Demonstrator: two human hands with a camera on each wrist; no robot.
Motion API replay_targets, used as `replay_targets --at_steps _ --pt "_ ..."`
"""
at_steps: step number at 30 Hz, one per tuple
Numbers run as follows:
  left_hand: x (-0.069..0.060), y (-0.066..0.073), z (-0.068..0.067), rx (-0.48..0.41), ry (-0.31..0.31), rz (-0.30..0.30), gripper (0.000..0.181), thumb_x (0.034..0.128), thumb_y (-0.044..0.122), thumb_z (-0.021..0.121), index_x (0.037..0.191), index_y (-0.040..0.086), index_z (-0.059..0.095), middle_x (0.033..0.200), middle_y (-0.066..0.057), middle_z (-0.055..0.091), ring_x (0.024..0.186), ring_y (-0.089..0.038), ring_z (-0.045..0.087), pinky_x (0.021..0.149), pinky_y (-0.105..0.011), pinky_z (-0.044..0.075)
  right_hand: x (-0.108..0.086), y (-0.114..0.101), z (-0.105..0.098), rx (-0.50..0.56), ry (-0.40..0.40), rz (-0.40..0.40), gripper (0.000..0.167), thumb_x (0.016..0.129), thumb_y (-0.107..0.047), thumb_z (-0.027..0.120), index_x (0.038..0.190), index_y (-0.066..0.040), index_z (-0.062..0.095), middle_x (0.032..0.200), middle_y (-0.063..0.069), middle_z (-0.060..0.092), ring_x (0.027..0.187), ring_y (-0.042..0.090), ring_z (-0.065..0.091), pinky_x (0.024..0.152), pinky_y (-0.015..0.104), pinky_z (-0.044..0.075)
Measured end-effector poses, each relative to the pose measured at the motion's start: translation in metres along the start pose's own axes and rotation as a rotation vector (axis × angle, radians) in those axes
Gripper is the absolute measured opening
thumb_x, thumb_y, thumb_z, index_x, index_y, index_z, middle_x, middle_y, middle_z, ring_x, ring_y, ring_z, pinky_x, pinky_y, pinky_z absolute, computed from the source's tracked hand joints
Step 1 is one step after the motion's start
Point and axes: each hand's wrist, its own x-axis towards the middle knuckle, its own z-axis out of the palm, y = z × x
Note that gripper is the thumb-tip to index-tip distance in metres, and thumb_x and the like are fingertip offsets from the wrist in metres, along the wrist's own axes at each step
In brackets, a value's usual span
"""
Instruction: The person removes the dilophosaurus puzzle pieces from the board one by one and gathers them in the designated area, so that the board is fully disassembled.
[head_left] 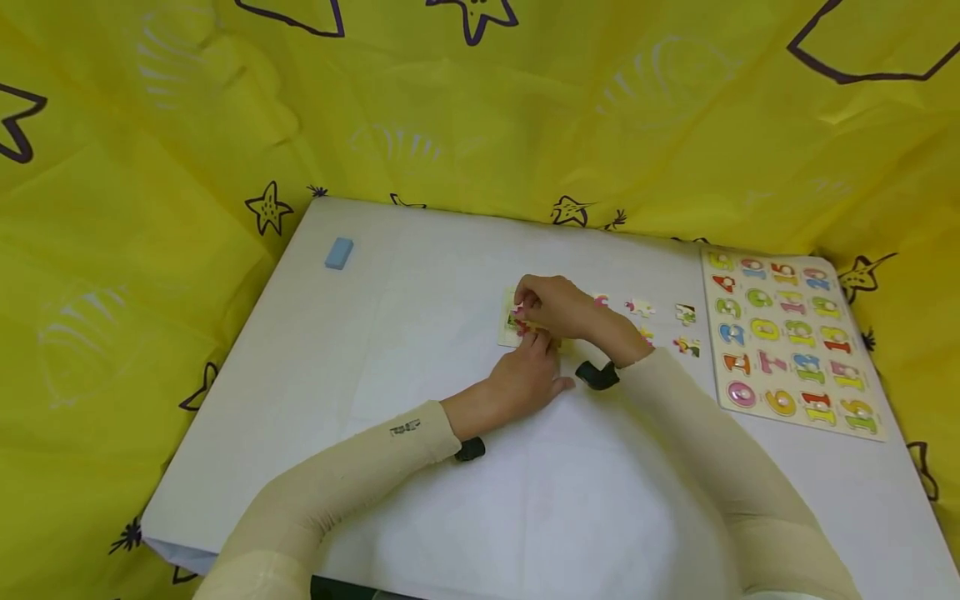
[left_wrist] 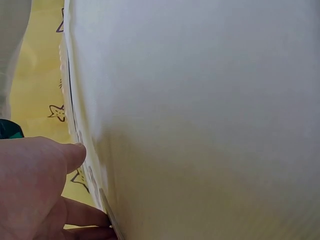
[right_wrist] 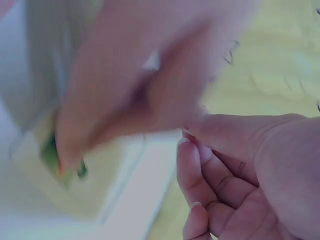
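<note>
A small pale jigsaw board (head_left: 507,335) with several fitted pieces in green and red lies near the middle of the table, partly covered by both hands. My left hand (head_left: 525,379) rests its outstretched fingers on the board's near side, thumb apart; the left wrist view has this hand (left_wrist: 35,187) at the board's thin edge. Over the board, my right hand (head_left: 558,307) pinches a small pink jigsaw piece (head_left: 519,313) between thumb and fingertips. In the right wrist view the right hand (right_wrist: 240,180) has curled fingers, and the blurred left hand crosses in front, partly hiding the board (right_wrist: 95,195).
Several loose jigsaw pieces (head_left: 686,314) lie right of the board. Farther right is a number puzzle board (head_left: 795,342) with colourful numerals. A blue block (head_left: 339,253) sits at the back left of the white table (head_left: 420,275). Yellow patterned cloth (head_left: 465,108) hangs around it.
</note>
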Motion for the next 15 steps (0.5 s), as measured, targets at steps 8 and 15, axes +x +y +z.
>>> replay_targets --at_steps 8,15 --pt "-0.001 0.001 -0.001 -0.027 -0.009 -0.036 0.072 0.1054 0.055 0.057 0.147 -0.004 0.053 0.143 -0.011 0.055 0.131 -0.023 0.054 0.098 -0.026 0.057 -0.041 0.03 -0.041 0.029 0.059 0.064 0.011 0.107 -0.013 0.063 0.11 -0.004 0.07 0.105 0.012 0.075 0.106 0.03 0.067 0.097 0.049 0.052" --pt "-0.003 0.001 -0.002 -0.05 -0.01 -0.035 0.072 0.1054 0.054 0.059 0.149 -0.004 0.051 0.147 -0.012 0.055 0.136 -0.024 0.053 0.103 -0.028 0.055 -0.08 0.06 -0.05 0.023 -0.053 0.147 0.011 0.106 -0.012 0.064 0.105 -0.005 0.072 0.101 0.01 0.075 0.086 0.025 0.063 0.079 0.038 0.052"
